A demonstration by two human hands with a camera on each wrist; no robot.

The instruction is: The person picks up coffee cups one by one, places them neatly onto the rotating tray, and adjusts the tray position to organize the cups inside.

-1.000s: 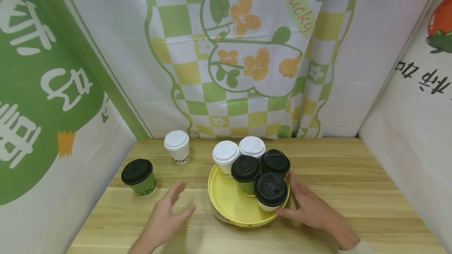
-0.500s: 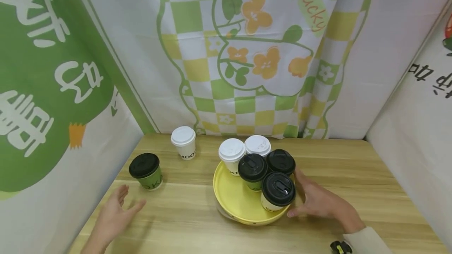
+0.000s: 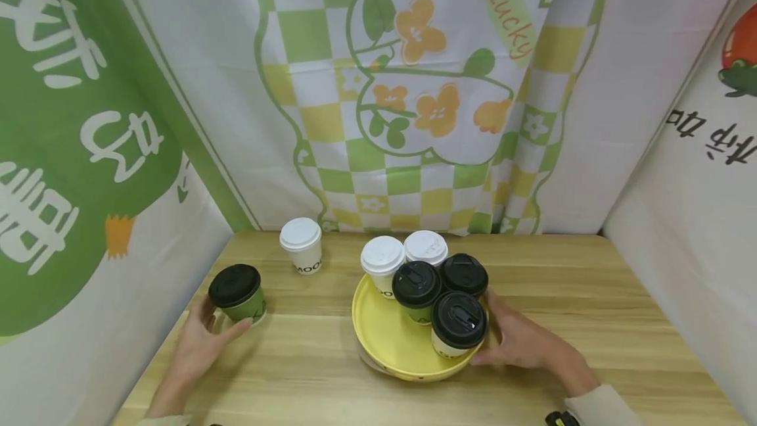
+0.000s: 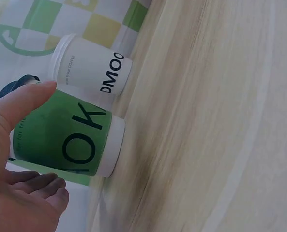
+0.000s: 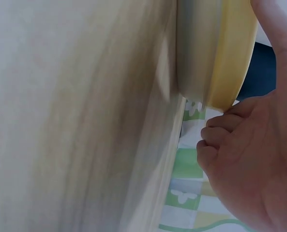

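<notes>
My left hand is spread beside a green paper cup with a black lid, at the left of the table. In the left wrist view the thumb reaches over the front of the green cup and the fingers lie below it, with a gap showing. My right hand touches the right rim of a round yellow tray. On the tray stand several lidded cups: a black-lidded cup nearest the right hand, other black-lidded ones, and two with white lids behind.
A white cup with a white lid stands behind the green cup, near the back edge of the wooden table. A patterned curtain hangs behind the table, and printed cloth walls stand at both sides.
My left hand has moved left and then forward, from between the tray and the green cup to right at that cup. My right hand stays at the tray's right rim.
</notes>
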